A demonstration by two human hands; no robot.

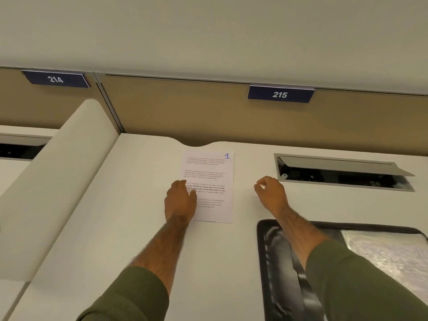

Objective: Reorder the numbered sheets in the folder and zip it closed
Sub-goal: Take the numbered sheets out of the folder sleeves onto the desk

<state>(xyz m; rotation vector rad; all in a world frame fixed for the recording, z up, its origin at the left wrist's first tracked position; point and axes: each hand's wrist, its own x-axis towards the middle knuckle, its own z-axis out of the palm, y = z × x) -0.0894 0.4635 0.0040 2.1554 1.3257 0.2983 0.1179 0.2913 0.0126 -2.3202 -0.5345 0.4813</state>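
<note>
A printed sheet (212, 181) marked "1" in blue at its top right corner lies flat on the white desk (139, 205), near the back edge. My left hand (180, 198) rests on the sheet's left edge with its fingers stretched forward. To the right of the sheet my right hand (269, 191) hovers with loosely curled fingers and holds nothing. The open black zip folder (278, 262) lies at the lower right, under my right forearm; a translucent inner pocket (389, 253) shows on its right half.
An open cable hatch (342, 172) with a raised grey flap sits in the desk at the right. A white curved divider (53, 181) stands at the left. A tan back panel carries labels "214" (55, 79) and "215" (280, 95).
</note>
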